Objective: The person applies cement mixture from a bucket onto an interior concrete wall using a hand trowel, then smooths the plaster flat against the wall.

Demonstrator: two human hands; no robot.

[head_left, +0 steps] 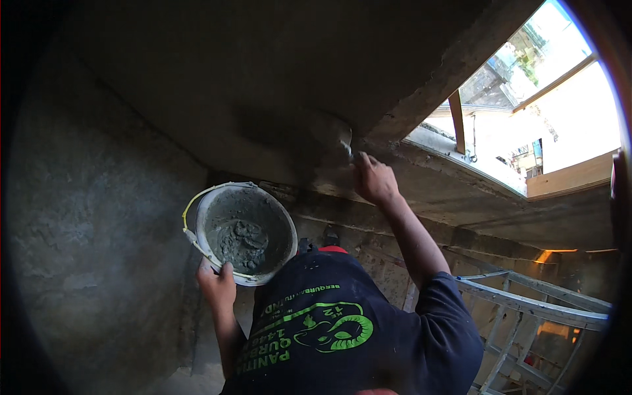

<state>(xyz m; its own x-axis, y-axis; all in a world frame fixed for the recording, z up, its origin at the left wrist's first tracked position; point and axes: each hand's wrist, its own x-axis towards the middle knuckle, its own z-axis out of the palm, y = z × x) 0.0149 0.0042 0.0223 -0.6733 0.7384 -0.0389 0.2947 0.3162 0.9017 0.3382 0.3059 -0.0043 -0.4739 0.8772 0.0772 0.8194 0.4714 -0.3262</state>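
Observation:
My left hand (217, 284) is closed on the near rim of a pale bucket (288, 220), which tilts so that its inside shows. Wet grey mortar (242, 242) lies in the bucket, and a yellow-covered handle (187, 207) curves along its left side. Up and to the right, my right hand (376, 181) is wrapped round the handle of a trowel (346, 146). The trowel's blade is at the dark wall (296, 85), by the edge of a darker, wet-looking patch (283, 135). Shadow hides most of the blade, so I cannot tell whether mortar is on it.
A bright window opening with a wooden frame (569, 176) is at the upper right. Metal scaffolding (533, 306) stands at the lower right. Another grey wall (99, 230) rises on the left, and a ledge (329, 214) runs below the trowel.

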